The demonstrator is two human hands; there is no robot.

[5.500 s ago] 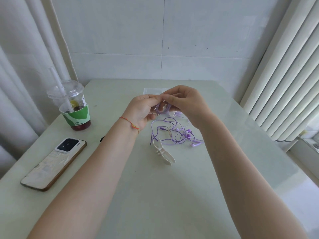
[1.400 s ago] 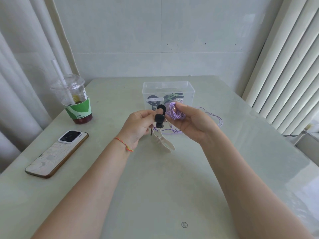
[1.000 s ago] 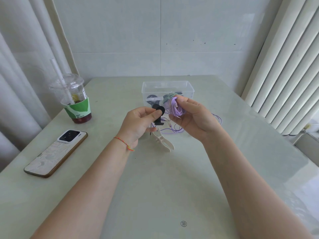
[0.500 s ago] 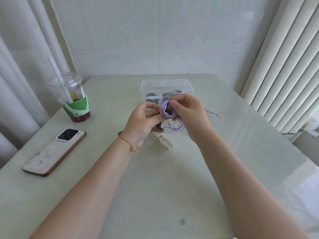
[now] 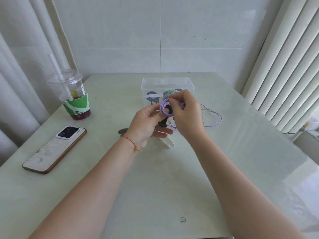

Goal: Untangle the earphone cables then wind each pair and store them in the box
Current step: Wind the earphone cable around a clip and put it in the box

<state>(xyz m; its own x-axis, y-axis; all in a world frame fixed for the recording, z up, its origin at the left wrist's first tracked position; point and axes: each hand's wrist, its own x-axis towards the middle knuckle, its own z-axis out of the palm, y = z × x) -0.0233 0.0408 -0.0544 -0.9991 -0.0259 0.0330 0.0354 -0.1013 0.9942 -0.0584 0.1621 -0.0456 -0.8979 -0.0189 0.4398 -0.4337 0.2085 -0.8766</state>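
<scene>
My right hand [image 5: 187,114] pinches a wound coil of purple earphone cable [image 5: 164,109] above the table, just in front of the clear plastic box [image 5: 167,81]. My left hand [image 5: 146,125] holds a small black clip [image 5: 164,122] whose upper end pokes through the coil. A loose length of purple cable [image 5: 214,118] trails on the table to the right of my right hand. Inside the box lie a wound black pair [image 5: 152,97] and a wound green pair [image 5: 170,93].
A white hair claw clip [image 5: 166,143] lies on the table under my hands. A phone [image 5: 55,149] lies face down at the left, and an iced drink cup with a straw [image 5: 74,99] stands behind it. A radiator [image 5: 284,66] lines the right wall.
The purple cable went from a loose tangle to a wound coil in my right hand. My left hand picked up the black clip and brought it into the coil.
</scene>
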